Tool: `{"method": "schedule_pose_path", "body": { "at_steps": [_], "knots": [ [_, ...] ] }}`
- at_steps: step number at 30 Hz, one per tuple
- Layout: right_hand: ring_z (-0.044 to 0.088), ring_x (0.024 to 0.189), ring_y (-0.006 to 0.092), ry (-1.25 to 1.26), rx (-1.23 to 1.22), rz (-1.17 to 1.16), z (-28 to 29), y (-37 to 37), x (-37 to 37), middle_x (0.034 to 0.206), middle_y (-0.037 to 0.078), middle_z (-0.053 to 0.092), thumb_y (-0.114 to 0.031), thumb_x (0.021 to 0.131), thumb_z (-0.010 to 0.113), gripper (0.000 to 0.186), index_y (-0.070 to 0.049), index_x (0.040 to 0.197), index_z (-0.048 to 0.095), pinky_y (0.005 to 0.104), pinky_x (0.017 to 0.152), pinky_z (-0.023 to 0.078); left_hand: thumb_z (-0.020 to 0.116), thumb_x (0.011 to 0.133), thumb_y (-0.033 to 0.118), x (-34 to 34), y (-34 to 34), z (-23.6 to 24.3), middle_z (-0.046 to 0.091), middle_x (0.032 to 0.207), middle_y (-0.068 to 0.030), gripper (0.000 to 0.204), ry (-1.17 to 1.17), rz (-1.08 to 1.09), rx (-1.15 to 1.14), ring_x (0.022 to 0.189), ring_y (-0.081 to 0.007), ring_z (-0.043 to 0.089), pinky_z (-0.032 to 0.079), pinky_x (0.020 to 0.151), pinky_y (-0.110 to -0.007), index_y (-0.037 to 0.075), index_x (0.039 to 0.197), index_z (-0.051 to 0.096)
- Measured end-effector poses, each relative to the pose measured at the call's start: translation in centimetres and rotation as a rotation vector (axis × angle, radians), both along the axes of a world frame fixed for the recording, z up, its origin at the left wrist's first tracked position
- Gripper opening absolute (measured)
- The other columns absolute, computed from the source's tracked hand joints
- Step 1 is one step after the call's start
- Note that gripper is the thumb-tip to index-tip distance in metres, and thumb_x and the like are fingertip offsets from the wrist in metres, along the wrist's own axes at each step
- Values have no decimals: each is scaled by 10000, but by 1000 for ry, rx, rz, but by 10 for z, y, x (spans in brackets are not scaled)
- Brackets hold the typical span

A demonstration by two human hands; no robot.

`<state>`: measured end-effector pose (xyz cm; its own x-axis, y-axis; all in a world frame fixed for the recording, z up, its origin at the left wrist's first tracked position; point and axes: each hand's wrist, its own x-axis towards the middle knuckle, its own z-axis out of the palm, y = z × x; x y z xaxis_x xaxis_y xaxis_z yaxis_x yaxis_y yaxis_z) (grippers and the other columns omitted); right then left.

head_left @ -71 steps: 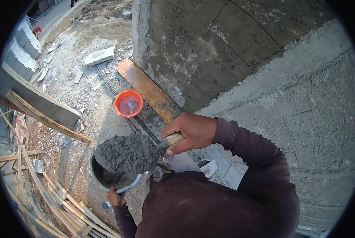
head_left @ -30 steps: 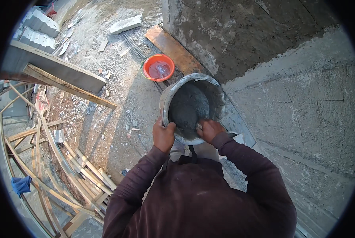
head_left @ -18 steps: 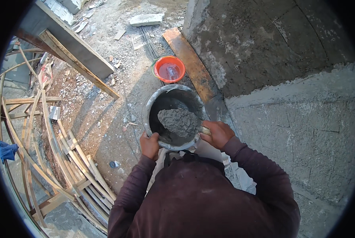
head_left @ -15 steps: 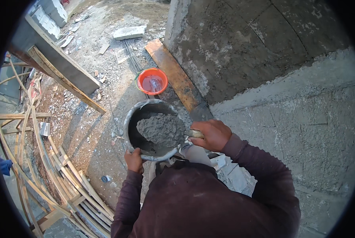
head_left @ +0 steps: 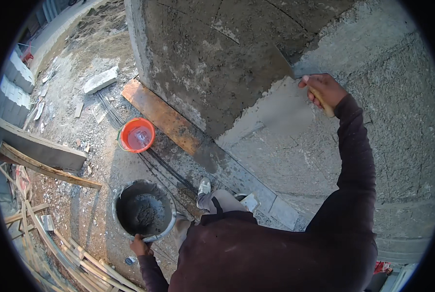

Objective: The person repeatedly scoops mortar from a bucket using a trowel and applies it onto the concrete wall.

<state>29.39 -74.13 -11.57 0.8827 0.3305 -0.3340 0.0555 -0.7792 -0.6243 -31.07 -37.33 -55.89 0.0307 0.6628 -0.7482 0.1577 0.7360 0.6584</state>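
My right hand is raised to the wall, closed around the wooden handle of a trowel. Its blade appears to reach up and left against the wall, though the edges are smeared. Below the blade, a pale grey blurred patch shows on the wall; what it is I cannot tell. Low on the left, my left hand grips the near rim of a round bucket. Wet grey mortar lies in the bottom of that bucket.
An orange bucket of water stands on the gravel beyond the mortar bucket. A rusty plank lies along the wall's foot. Dark rods cross the ground. Bent wooden poles and a leaning board are at left.
My right hand has swung the mortar-loaded trowel from over the bucket up to the wall on the right. The view has turned rightward. My left hand still holds the bucket's rim.
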Motion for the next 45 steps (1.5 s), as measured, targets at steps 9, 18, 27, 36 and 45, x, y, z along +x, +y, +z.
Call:
{"method": "schedule_pose_path", "body": {
  "at_steps": [9,18,27,36,45],
  "knots": [
    [632,651,207,-91,-58,322,0,51,-133,714,72,609,-380,1081,547,389,-19,1024,677,370,644,523,583,802,23,40,6,21,595,912,-149,311,-119,-211,-86,719,-312,677,636,582,-507,-48,1095,505],
    [723,1040,340,-366,-450,606,-357,205,-351,1071,155,693,-168,936,609,212,-64,1088,715,485,854,602,620,835,45,61,18,91,735,945,-129,320,-207,-688,271,804,-197,686,556,743,-367,-94,1118,677],
    [734,849,342,-506,-505,612,-294,221,-333,898,149,688,-222,924,671,171,-64,985,694,485,773,592,584,867,48,59,70,136,737,954,-111,294,-246,-837,451,837,-166,682,548,768,-334,-79,1121,659],
    [701,1012,464,222,-147,652,-348,297,-420,1050,251,733,-375,924,710,369,-69,1129,690,544,885,557,583,862,41,40,111,126,711,919,-82,297,-215,-676,531,811,-140,635,531,754,-316,-81,1123,655],
    [704,976,432,50,-262,866,-280,315,-364,1045,192,733,-335,894,745,313,-87,1063,658,539,860,556,602,887,12,-2,97,85,615,801,-51,104,-163,-132,150,633,-147,601,512,531,-323,1,990,599]
  ]
}}
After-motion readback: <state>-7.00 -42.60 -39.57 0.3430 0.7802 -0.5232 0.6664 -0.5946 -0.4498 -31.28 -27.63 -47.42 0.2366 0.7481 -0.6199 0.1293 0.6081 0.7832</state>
